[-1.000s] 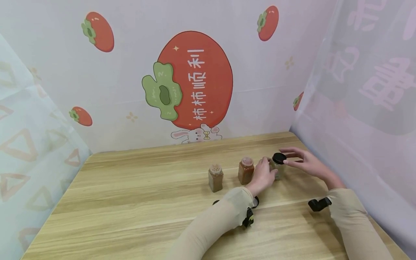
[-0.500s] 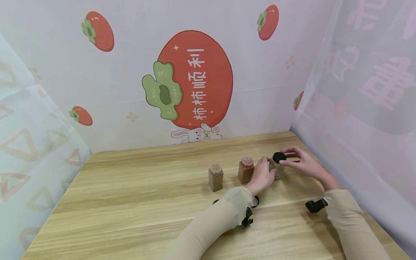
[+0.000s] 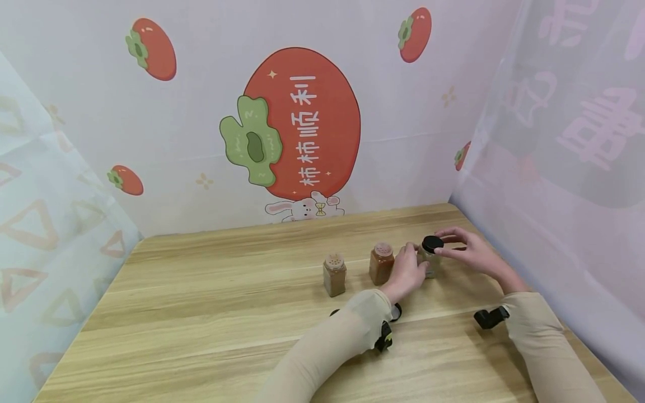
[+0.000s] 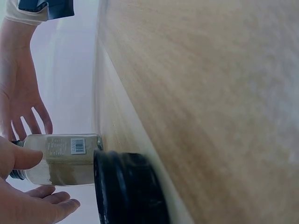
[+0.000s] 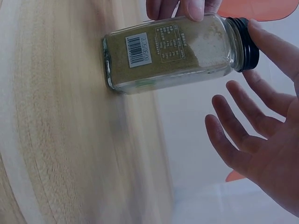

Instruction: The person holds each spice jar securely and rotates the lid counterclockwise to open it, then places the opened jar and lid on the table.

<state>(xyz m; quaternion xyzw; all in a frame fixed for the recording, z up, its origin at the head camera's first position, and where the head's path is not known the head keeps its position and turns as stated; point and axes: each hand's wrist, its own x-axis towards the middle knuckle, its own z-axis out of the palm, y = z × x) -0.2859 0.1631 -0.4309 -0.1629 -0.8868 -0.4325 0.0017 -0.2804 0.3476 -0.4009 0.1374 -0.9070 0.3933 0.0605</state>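
Observation:
A clear glass spice jar (image 5: 163,53) with a barcode label and greenish-brown powder stands upright at the table's right side. My left hand (image 3: 405,271) holds its body from the left, thumb and fingers on opposite sides in the left wrist view. On its mouth sits a black screw lid (image 3: 432,244). My right hand (image 3: 468,253) pinches that lid between thumb and index finger, while its other fingers spread free in the right wrist view. Left of my left hand stand a shaker jar of reddish-brown powder (image 3: 381,266) and one of brown powder (image 3: 335,277), both with perforated tops showing.
Near my left forearm, a black lid (image 3: 396,312) lies on the wooden table (image 3: 201,302), and another dark lid edge (image 3: 335,312) shows past the sleeve. A black lid (image 4: 131,186) looms close in the left wrist view. Printed cloth walls (image 3: 191,112) enclose the table.
My right hand has moved slightly left and closed in on the black lid. My left hand has stayed at the jar, and the two shaker jars have not moved.

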